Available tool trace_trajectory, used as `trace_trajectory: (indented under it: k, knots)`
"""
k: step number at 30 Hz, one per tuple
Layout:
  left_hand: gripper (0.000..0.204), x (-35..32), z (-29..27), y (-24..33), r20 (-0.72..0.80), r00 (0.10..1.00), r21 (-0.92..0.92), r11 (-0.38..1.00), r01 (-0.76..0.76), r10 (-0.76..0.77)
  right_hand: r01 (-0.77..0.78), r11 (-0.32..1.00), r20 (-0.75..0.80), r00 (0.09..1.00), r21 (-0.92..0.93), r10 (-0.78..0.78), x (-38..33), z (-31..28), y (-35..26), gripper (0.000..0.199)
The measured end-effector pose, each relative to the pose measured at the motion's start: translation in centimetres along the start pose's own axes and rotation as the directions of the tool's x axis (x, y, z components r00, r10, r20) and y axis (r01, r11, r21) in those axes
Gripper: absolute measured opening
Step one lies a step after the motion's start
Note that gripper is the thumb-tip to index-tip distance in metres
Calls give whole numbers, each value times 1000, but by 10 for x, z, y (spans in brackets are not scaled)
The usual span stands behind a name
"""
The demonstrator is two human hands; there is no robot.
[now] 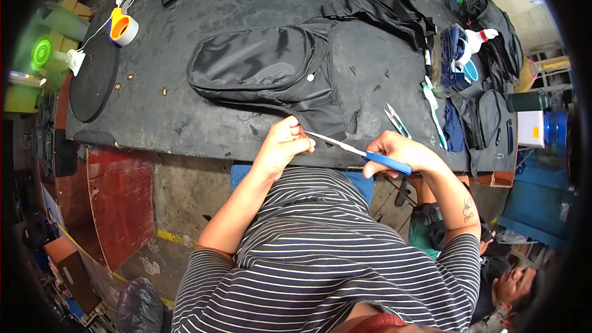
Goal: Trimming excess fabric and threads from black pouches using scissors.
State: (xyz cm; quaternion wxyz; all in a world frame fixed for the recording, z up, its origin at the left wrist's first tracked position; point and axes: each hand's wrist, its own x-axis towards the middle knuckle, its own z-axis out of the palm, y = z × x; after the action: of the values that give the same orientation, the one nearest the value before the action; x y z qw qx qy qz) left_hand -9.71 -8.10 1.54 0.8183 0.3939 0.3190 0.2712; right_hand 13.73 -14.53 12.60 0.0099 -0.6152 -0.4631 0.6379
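Note:
A black backpack (253, 58) with a shiny rounded front panel lies on its back on the dark table, its lower edge close to me. In my right hand (401, 148) is a pair of scissors with a blue handle (390, 163). The scissors' narrow metal blades (333, 142) point left, and their tips reach the fingers of my left hand (280, 145). The left fingers are pinched together at the bag's near edge; what lies between them is too small to make out. Small thread snips (398, 121) rest just beyond my right hand.
Black straps and bags (382, 0) are heaped along the table's far side. A roll of tape (123, 29) and a round black disc (94, 83) lie at left. A toothbrush (435, 114) and a clear container (455, 55) are at right. Another person (512, 290) is at lower right.

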Motion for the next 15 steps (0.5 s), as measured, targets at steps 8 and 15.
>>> trace_trajectory:
  k: [8,15]
  knots:
    - [16,-2,1,4,13,1000,-13,1000,22,-21,14,1000,-15,1000,16,-13,5,2,9,41]
    - [28,-1,-4,-2,29,999,13,1000,23,-24,81,986,69,993,145,-92,14,7,26,41]
